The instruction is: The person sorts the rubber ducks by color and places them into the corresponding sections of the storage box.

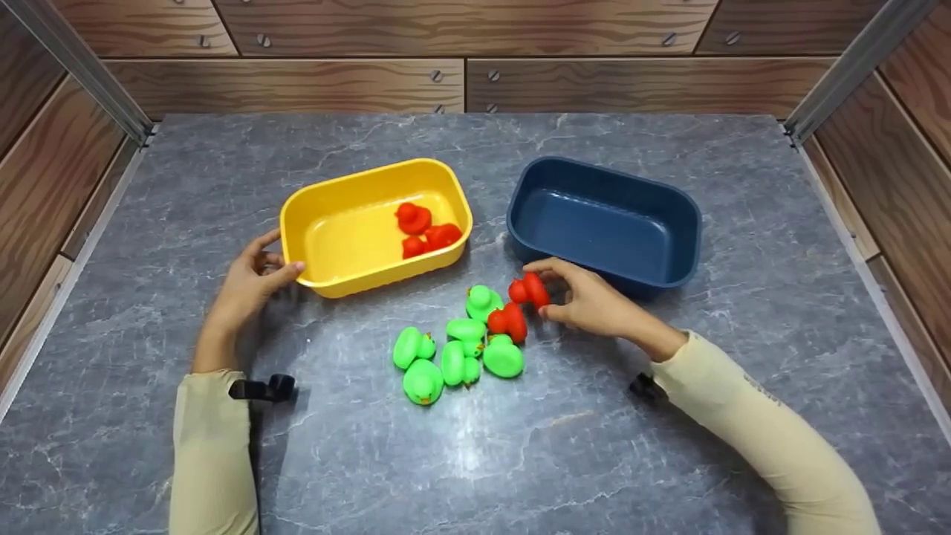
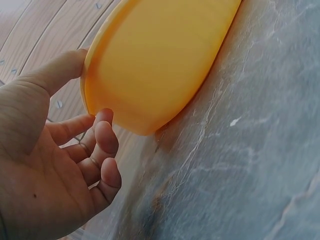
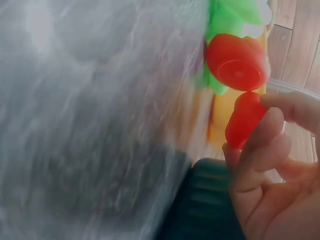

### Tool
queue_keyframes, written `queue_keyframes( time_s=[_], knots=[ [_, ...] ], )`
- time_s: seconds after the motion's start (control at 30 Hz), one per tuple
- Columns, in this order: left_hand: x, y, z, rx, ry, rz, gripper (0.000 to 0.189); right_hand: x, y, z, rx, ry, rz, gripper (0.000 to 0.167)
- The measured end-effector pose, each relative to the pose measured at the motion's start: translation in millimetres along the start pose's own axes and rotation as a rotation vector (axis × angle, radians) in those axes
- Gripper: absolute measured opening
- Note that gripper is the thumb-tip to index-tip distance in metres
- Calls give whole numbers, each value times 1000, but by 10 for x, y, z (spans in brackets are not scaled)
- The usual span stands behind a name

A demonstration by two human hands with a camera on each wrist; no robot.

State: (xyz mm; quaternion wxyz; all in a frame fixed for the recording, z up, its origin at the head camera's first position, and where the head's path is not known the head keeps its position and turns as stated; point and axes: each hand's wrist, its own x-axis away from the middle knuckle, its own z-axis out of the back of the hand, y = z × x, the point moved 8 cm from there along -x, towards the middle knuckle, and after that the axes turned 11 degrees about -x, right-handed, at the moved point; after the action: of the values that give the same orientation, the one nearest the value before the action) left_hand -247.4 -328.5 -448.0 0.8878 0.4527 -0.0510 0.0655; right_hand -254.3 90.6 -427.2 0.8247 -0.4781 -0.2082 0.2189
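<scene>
My left hand (image 1: 247, 288) grips the near left corner of a yellow bin (image 1: 338, 249), thumb on the rim and fingers along the outer wall. Two or more red rubber ducks (image 1: 413, 218) lie in that bin's right end. My right hand (image 1: 592, 303) pinches a red duck (image 1: 530, 290) between thumb and fingers, close to the near wall of a navy bin (image 1: 605, 234). In the right wrist view the pinched duck (image 3: 244, 120) shows between the fingertips. Just beside it another red duck (image 1: 510, 322) leans among several green ducks (image 1: 504, 358).
The grey marbled tabletop (image 1: 356, 461) carries the duck cluster at its middle, in front of both bins. A gap of tabletop separates the bins. Wood-patterned panels (image 1: 282, 85) close off the back and sides, with metal posts (image 1: 839, 82) at the rear corners.
</scene>
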Motion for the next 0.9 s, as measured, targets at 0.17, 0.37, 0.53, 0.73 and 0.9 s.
queue_keyframes(
  time_s=[0.17,0.37,0.53,0.73,0.9],
  knots=[
    [-7,7,-3,-10,-3,3,77,39,-17,-7,-88,-2,-58,57],
    [-19,-5,-1,-14,-6,0,77,90,-101,16,-178,16,-75,58],
    [-10,-8,-5,-11,-10,-5,77,108,-170,14,-266,30,-65,58],
    [-4,-9,-6,-12,-6,5,78,93,-251,1,-358,47,-58,59],
    [-12,-33,2,-24,-5,21,78,71,-309,-23,-404,57,-42,59]
  ],
)
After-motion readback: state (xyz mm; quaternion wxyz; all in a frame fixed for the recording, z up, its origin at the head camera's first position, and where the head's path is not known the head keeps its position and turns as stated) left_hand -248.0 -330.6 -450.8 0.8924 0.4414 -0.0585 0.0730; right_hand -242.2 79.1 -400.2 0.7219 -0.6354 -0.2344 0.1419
